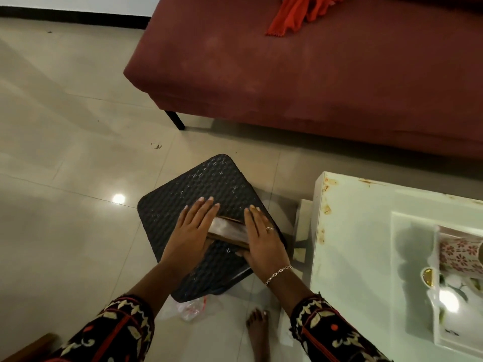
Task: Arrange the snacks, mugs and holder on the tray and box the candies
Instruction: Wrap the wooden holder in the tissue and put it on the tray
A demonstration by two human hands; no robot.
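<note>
Hands, left (192, 226) and right (261, 237), lie flat flanking a box (228, 231).

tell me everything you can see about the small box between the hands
The small box is a flat, rectangular thing with dark brown edges that look like wood and a pale, shiny top that catches the light. It lies tilted relative to the frame on a black woven-textured stool. The left hand lies flat over its left end and the right hand covers its right end, so only the middle strip shows. It appears closed, though its contents cannot be seen.
</note>
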